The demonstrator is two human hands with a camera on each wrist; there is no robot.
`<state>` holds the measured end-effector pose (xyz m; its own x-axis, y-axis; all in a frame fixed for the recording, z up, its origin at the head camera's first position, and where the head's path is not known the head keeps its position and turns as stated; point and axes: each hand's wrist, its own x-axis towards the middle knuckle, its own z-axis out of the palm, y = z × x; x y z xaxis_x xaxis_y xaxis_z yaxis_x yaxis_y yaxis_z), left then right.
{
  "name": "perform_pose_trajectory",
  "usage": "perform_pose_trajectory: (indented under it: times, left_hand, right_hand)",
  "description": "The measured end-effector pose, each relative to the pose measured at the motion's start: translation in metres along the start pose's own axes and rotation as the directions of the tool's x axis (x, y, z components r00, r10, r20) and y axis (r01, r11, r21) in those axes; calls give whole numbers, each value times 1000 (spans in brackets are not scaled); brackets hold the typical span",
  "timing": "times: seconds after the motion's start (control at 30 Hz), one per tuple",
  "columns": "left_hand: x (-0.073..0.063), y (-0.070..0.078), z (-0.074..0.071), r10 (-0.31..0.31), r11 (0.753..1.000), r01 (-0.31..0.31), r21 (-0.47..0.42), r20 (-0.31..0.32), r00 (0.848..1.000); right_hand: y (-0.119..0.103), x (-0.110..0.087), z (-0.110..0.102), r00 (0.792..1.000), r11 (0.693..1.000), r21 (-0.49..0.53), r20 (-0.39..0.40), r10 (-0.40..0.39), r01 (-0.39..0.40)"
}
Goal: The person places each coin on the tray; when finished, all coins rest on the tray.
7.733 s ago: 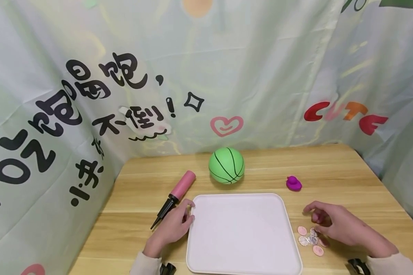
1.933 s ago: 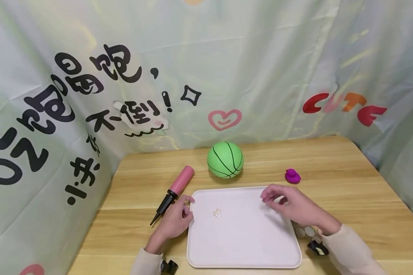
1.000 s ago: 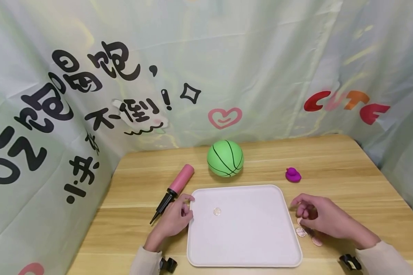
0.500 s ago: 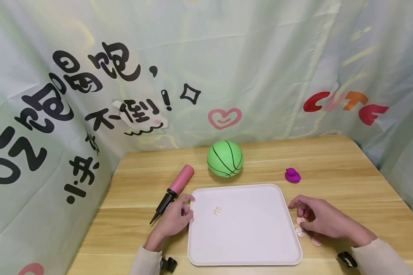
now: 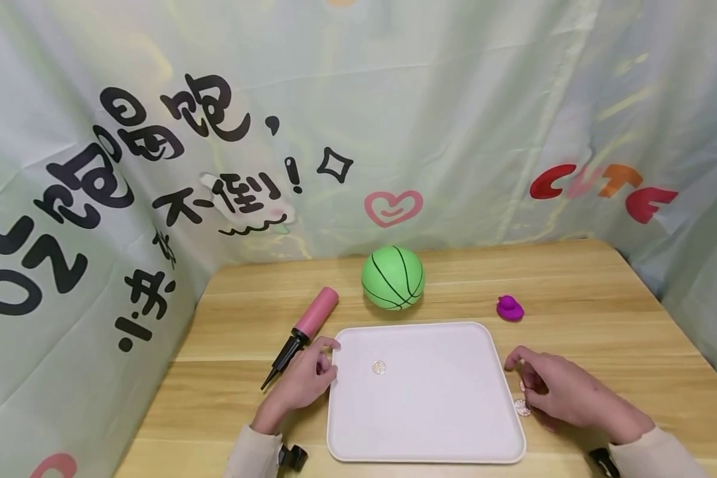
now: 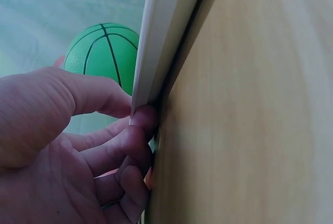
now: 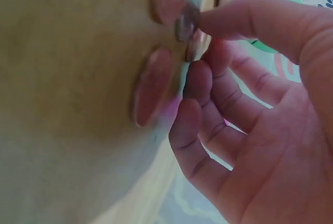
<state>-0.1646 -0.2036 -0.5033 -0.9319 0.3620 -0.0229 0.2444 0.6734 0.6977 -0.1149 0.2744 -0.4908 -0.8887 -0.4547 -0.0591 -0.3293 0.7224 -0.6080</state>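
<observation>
My left hand [image 5: 303, 380] pinches the left rim of a white tray [image 5: 430, 411]; the left wrist view shows thumb and forefinger on either side of its edge [image 6: 156, 31]. One small patterned coin [image 5: 379, 367] lies on the tray, left of centre. Just beyond the right rim, my right hand [image 5: 567, 392] reaches down with bent fingers over several coins [image 5: 522, 407], pink and silvery. In the right wrist view, the thumb meets a dark shiny coin [image 7: 186, 24], while a pink coin [image 7: 152, 86] lies apart from the fingers. Whether the fingertips grip a coin is unclear.
A pink and black hand pump [image 5: 301, 335] lies left of the tray, close to my left hand. Behind the tray sits a green ball [image 5: 393, 278], and a purple rubber duck [image 5: 510, 308] stands at the back right. A printed curtain [image 5: 454, 133] hangs behind the wooden table.
Since the first frame, one coin has come onto the tray. My right hand moved from above the tray back to the coins, and its fingers have shifted slightly there. My left hand stayed put.
</observation>
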Motion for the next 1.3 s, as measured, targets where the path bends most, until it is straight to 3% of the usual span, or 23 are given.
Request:
perform_pose_trajectory:
  times: [0.23,0.57,0.8,1.03,1.3]
  left_hand:
    - [0,2,0,0,1000,0,18,2,1000]
    - [1,0,-1,15,1000,-15,-6,0,1000]
    - [-1,-4,0,105,994,-106,-13,-27,994]
    - [-2,0,0,32,999,-32,-15,-3,999]
    - [-1,3,-1,13,1000,-13,-7,-1,1000]
  right_hand:
    - [-1,0,-4,995,995,27,6,98,-98]
    - [-4,6,-4,992,992,-9,1,126,-126]
    - [-4,7,-1,994,993,-32,-14,113,-113]
    - [-4,6,1,993,992,-52,-30,111,-112]
    - [-2,5,-1,996,996,-28,-7,85,-85]
